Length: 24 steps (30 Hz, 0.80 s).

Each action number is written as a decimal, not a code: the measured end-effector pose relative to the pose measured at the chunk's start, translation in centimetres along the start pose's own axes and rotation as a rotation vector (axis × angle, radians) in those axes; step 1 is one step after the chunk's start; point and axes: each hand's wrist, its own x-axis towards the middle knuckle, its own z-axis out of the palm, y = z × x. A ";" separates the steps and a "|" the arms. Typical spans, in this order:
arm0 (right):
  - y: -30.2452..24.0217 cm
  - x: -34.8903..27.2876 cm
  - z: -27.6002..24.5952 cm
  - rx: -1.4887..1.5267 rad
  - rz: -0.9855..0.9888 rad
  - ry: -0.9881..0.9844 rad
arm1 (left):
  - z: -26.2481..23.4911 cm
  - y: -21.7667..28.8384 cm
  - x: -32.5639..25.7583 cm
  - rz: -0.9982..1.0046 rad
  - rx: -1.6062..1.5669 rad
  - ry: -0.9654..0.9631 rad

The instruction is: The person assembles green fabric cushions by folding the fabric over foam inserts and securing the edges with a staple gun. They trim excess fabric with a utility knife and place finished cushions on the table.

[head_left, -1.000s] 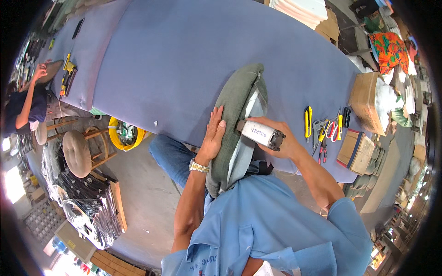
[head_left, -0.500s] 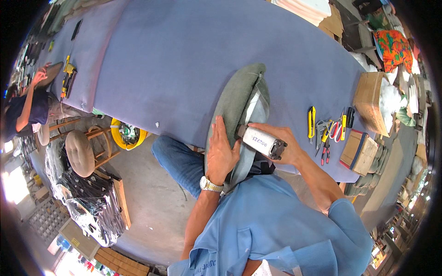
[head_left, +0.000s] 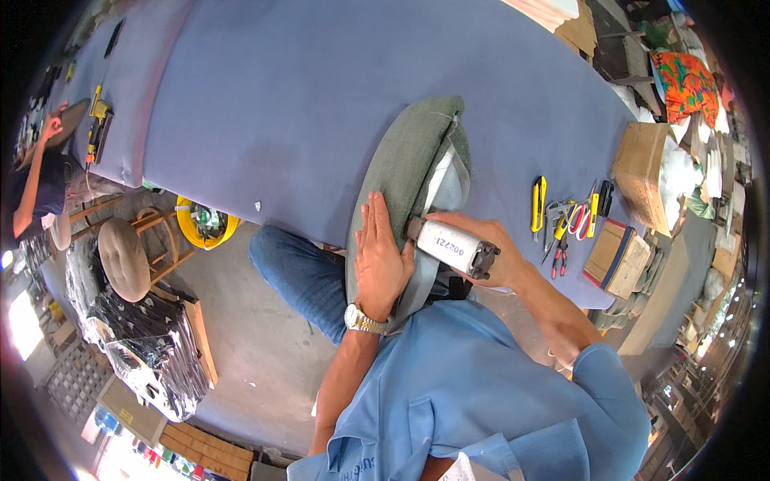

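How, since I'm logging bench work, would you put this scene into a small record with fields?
Left hand: flat on the green cushion
Right hand: gripping a white handheld tool, nose at the cushion's edge
Cushion: pale underside facing right
Table: blue; scissors and red-handled pliers at right
Beside table: yellow round container
Nearby: another person, far left

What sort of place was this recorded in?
Probably an upholstery workshop: a green fabric cushion, a yellow cutter lying on a blue-covered worktable, and a box holding fluffy white material all point that way.
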 end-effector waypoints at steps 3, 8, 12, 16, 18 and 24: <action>0.6 -0.7 0.5 -0.085 -0.124 0.034 | 0.0 0.0 -0.3 -0.023 -0.011 -0.001; 0.8 -0.9 0.4 -0.136 -0.151 0.006 | 0.3 -0.3 -0.4 0.008 0.003 0.025; -0.1 -0.9 0.8 -0.050 0.053 -0.044 | 1.0 -0.2 -0.5 -0.022 0.023 0.010; -0.4 -0.6 0.9 -0.037 0.042 -0.037 | 0.6 0.0 -0.4 -0.046 -0.018 0.013; 0.4 -1.0 1.2 -0.075 -0.106 0.009 | 0.3 -0.1 -0.4 -0.034 -0.005 0.010; 0.0 -1.4 1.4 -0.043 -0.139 0.007 | 0.7 -0.7 -0.4 0.031 -0.033 0.069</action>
